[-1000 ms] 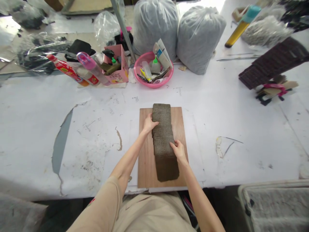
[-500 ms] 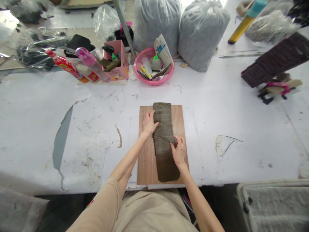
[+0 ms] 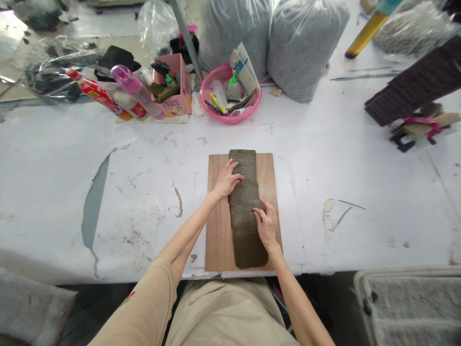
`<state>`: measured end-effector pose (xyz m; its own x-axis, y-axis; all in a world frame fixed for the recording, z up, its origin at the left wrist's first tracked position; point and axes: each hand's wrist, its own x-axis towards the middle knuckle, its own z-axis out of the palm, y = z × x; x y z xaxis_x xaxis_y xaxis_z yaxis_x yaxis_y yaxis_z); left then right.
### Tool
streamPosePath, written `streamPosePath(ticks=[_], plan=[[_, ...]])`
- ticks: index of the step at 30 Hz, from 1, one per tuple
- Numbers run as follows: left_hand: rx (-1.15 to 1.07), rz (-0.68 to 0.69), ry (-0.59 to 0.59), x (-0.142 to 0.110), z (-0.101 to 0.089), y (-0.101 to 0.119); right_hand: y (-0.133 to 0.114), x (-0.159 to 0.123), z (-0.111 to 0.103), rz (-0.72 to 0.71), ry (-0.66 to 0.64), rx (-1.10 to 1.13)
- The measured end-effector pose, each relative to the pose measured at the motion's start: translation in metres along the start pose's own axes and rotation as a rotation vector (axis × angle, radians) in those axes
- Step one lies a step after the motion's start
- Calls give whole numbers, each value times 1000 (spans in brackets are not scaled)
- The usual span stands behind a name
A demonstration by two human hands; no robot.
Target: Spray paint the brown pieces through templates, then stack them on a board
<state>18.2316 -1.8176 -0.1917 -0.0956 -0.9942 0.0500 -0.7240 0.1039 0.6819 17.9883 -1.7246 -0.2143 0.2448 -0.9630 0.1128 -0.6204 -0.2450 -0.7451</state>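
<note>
A long row of overlapping dark olive fabric pieces point(image 3: 245, 192) lies fanned out on a wooden board point(image 3: 219, 240). Their many thin edges form close ridges; the piece nearest me shows a broad plain face. My left hand point(image 3: 226, 179) rests on the upper left side of the row, fingers apart, with the thumb and fingertips on the ridges. Lower down, at the right edge, my right hand point(image 3: 267, 225) has its thumb and fingertips pinched together on the fabric pieces. How many layers it grips is hidden.
Eyeglasses point(image 3: 328, 215) lie to the right on the paper-covered table point(image 3: 144, 192). Beyond the board stand a pink basin point(image 3: 230, 119) of small tools, a pink box point(image 3: 180, 103), bottles point(image 3: 95, 93) and stuffed grey bags point(image 3: 306, 48). A dark ridged stack point(image 3: 410, 86) stands at right.
My left hand has shifted slightly right, further onto the ridges. My right fingertips have moved a little inward over the row. The whole view has tilted slightly.
</note>
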Motion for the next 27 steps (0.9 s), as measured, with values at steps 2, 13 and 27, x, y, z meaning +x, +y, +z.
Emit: streamPosePath(ticks=[2,13,27], plan=[[-3,10,-20,1,-3,-1,0,-2,0,-4,0,20],[28,97,-118,6,-6,-3,6,2,0,15,-3,155],[-97,86,-89,11,-13,4,-1,2,-5,86,-7,234]])
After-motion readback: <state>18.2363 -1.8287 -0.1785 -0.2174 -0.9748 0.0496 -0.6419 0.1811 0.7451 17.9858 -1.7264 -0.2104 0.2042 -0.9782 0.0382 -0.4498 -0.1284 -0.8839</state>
